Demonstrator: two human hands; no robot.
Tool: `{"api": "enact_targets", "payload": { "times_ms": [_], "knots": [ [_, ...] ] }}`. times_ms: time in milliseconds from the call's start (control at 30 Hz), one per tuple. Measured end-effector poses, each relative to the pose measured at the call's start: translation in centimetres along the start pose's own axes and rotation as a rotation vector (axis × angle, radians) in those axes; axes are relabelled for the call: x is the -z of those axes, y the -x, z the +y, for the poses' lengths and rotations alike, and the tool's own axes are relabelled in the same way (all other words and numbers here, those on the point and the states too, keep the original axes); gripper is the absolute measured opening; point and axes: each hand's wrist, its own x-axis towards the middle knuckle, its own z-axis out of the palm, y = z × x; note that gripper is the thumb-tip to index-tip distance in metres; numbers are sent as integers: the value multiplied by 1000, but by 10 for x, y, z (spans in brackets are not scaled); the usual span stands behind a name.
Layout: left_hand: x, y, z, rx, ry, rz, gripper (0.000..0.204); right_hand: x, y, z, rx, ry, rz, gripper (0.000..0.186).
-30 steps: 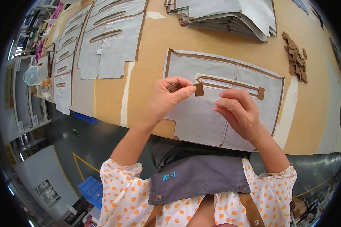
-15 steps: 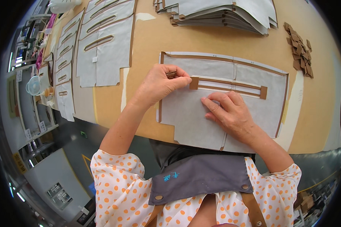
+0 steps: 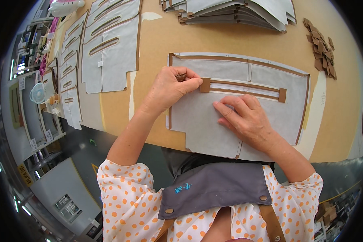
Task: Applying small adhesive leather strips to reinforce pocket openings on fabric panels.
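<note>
A grey fabric panel (image 3: 213, 125) edged in brown lies flat on the tan table (image 3: 157, 52) in front of me. A long slot framed by a brown strip (image 3: 246, 86) runs across its upper half. My left hand (image 3: 169, 86) rests at the strip's left end, thumb and forefinger pinched on a small brown piece (image 3: 181, 76). My right hand (image 3: 246, 119) lies flat on the panel just below the strip, fingers spread and pressing the fabric down.
A stack of similar grey panels (image 3: 238, 12) sits at the table's far edge. More panels with slots (image 3: 105, 52) lie in a row at the left. A pile of small brown pieces (image 3: 320, 48) is at the far right. The table's near edge runs below my hands.
Both hands came down from above the panel onto it. The left hand moved to the strip's left end; the right hand flattened out below the strip.
</note>
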Motion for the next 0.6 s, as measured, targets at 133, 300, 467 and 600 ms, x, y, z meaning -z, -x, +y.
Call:
{"api": "enact_targets", "payload": {
  "times_ms": [133,300,467,600],
  "knots": [
    [-3,-2,-5,-31,-7,28,17,-2,0,0,0,2,8,47],
    [-4,0,-4,-44,-1,50,17,-1,-1,0,9,9,31,47],
    [-5,0,-4,-27,4,60,17,-1,0,0,-2,2,17,46],
    [-7,2,-3,-37,-6,75,17,-1,0,0,-6,3,13,46]
  ]
}}
